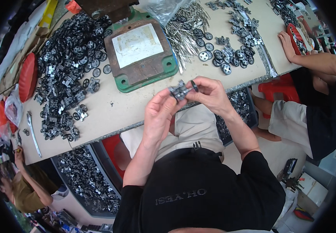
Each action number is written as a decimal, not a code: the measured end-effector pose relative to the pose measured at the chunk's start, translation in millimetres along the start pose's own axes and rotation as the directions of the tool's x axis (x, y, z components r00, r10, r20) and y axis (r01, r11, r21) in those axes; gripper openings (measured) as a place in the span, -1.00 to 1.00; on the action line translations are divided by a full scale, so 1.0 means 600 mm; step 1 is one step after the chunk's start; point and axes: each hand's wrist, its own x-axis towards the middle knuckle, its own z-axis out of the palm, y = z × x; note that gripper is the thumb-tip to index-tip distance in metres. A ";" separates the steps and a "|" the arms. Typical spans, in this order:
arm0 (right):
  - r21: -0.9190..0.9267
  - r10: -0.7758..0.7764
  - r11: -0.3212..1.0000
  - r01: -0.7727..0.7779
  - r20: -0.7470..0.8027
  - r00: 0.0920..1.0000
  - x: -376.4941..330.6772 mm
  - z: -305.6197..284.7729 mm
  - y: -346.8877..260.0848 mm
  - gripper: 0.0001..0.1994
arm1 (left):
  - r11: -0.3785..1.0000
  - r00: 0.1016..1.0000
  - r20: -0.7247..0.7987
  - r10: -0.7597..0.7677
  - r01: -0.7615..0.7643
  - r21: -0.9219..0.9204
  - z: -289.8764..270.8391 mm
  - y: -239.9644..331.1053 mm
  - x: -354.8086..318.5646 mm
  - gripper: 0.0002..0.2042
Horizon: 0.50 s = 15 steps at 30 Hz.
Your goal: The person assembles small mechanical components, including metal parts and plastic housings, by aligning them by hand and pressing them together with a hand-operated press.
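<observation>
My left hand (159, 113) pinches a small grey plastic chassis piece (179, 91) between thumb and fingers, in front of the press near the table's edge. Beside it, my right hand (211, 95) grips a black wheel (194, 86) edge-on, close against the right side of the chassis piece. Whether a thin rod joins wheel and chassis cannot be made out. Right of the press lies a fan of thin metal rods (185, 37). Several loose black wheels (226, 69) with silver hubs lie beyond my right hand, among more grey pieces (245, 31).
A green-based press (139, 56) with a white plate stands ahead. A large heap of wheeled pieces (65, 77) spreads at its left, near a wrench (33, 134) and red tray (28, 77). Bins of parts (88, 180) sit below the table. Other people work at both sides.
</observation>
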 end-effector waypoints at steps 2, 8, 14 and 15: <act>-0.205 -0.184 0.962 0.179 -0.005 0.983 0.002 -0.007 -0.005 -0.88 | 0.988 0.998 0.026 -0.059 0.055 0.146 0.001 0.009 -0.003 -0.71; -0.686 -0.204 0.616 0.388 0.337 0.919 0.049 0.008 -0.087 -0.79 | 0.526 0.994 0.097 0.042 -0.104 0.844 0.016 0.092 0.020 -0.53; -0.834 -0.367 0.347 0.429 0.300 0.880 0.107 0.007 -0.184 -0.72 | 0.570 0.924 0.007 0.382 -0.242 0.785 -0.009 0.154 0.124 -0.81; -0.832 -0.430 0.316 0.455 0.302 0.851 0.118 -0.001 -0.205 -0.69 | 0.485 0.905 0.018 0.424 -0.244 0.840 -0.022 0.167 0.147 -0.80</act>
